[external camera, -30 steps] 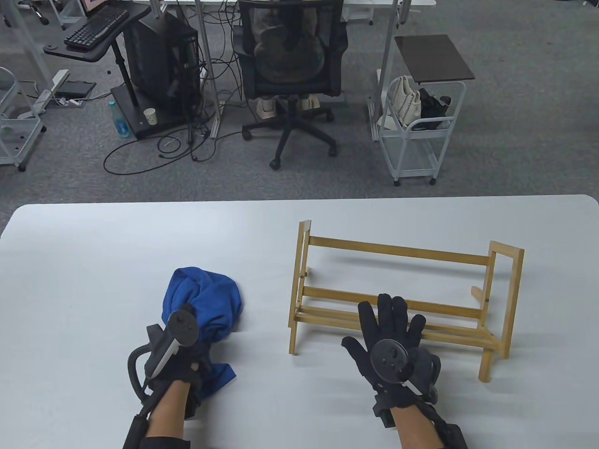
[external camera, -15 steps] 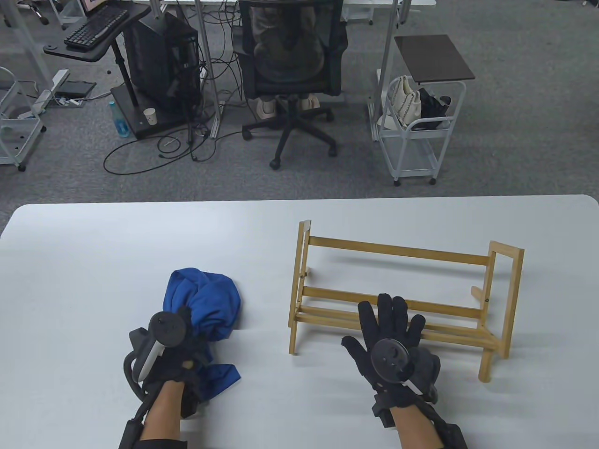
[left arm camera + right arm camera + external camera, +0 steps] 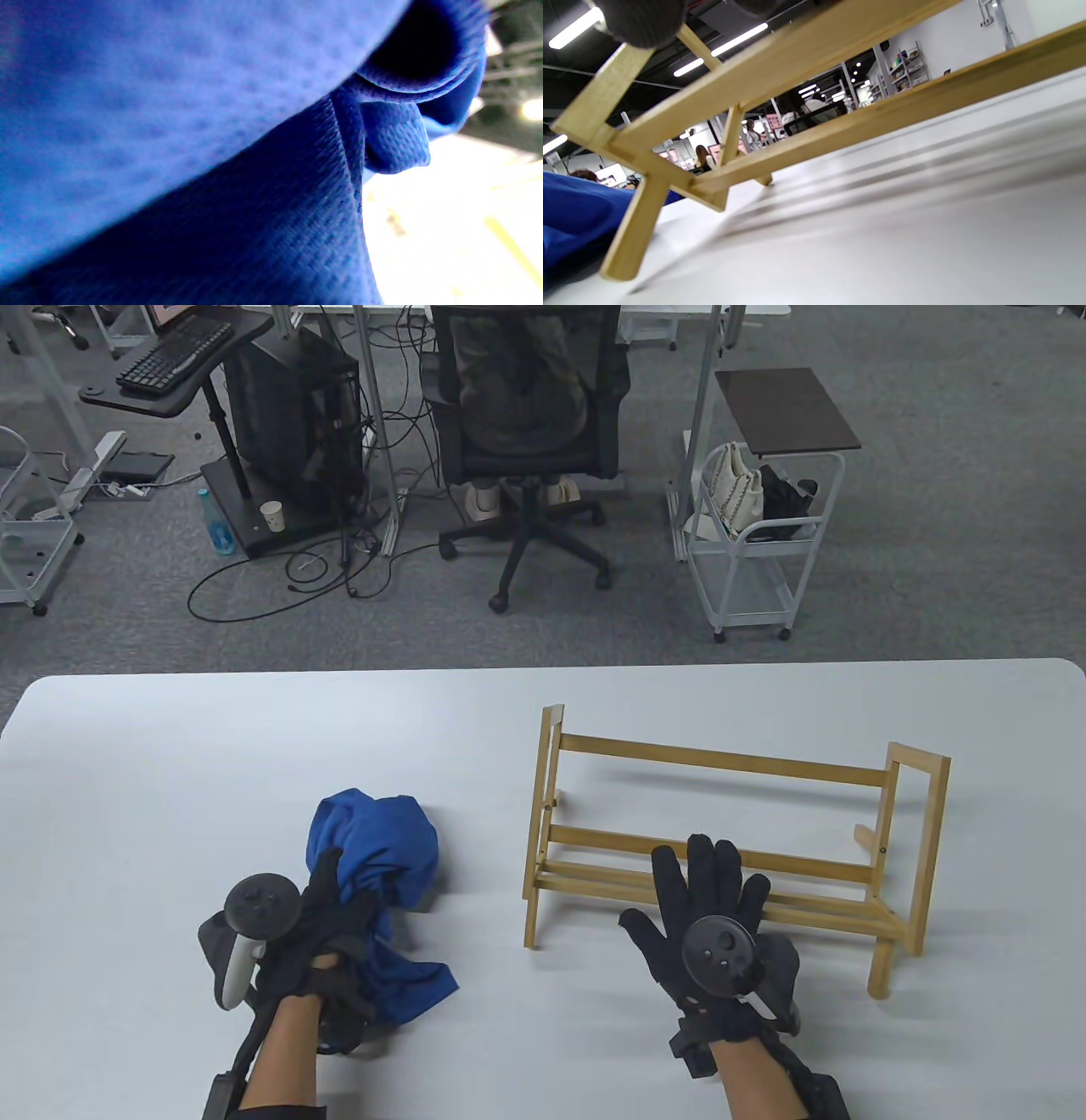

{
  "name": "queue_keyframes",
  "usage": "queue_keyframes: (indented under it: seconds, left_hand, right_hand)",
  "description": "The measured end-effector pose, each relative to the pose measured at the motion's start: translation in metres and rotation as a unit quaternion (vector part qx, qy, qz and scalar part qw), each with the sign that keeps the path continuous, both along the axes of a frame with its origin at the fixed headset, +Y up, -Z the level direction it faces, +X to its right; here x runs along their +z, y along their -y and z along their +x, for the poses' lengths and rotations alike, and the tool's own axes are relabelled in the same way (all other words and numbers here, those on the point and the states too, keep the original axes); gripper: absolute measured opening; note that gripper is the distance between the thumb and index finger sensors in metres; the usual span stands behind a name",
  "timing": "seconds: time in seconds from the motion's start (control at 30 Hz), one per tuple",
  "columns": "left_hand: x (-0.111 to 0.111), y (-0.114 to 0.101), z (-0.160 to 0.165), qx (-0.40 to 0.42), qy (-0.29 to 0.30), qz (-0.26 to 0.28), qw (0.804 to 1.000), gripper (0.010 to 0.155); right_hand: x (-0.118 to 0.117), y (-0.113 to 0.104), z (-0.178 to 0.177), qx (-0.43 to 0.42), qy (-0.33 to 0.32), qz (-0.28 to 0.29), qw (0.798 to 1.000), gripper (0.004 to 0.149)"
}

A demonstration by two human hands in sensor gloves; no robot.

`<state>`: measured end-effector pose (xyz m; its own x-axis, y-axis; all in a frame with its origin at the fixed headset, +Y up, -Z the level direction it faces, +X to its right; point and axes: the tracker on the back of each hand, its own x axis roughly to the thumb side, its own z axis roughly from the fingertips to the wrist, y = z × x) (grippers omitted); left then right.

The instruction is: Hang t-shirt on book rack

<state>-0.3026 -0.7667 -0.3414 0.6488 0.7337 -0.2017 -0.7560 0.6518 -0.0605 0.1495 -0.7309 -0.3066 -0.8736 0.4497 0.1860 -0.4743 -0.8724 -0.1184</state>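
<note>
1. Office clutter fills the far floor beyond the white counter (image 3: 170, 746): a black swivel chair (image 3: 526, 432), a white cart (image 3: 747, 560), cables everywhere.
2. On the counter, the wooden book rack (image 3: 721, 840) stands upright and bare, nothing draped on it yet.
3. Left of the rack, well apart from it, sits the blue t-shirt (image 3: 382, 857), bunched into a crumpled heap, with a loose flap trailing toward the near edge.
4. The left hand (image 3: 327, 937) is in the game: its grip is closed around a gathered neck of the shirt's fabric. The left wrist view confirms it, nothing but blue mesh cloth filling the lens.
5. The right hand (image 3: 708, 912) lies spread flat, fingers splayed and holding nothing, resting on the rack's low front rails, apparently steadying it. From the right wrist view, one fingertip (image 3: 640, 21) sits on a rail.
6. My read: this is the pick-up step, early in the task, shirt gathered but not yet lifted clear.
7. Next move calls for raising the shirt, carrying it right to the rack, and shaking it loose enough to drape over the top rail. The right hand will likely need to help spread it.
</note>
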Motion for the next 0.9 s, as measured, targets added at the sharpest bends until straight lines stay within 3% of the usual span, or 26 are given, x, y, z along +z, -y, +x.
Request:
queue_keyframes:
  seconds: [0.43, 0.9]
  left_hand:
    - [0.004, -0.016, 0.018, 0.136, 0.057, 0.090, 0.985, 0.069]
    - [0.012, -0.069, 0.056, 0.261, 0.189, 0.213, 0.922, 0.068]
  right_hand:
    - [0.001, -0.017, -0.008, -0.077, -0.040, 0.015, 0.996, 0.076]
    - [-0.002, -0.042, -0.029, -0.177, -0.113, 0.028, 0.977, 0.078]
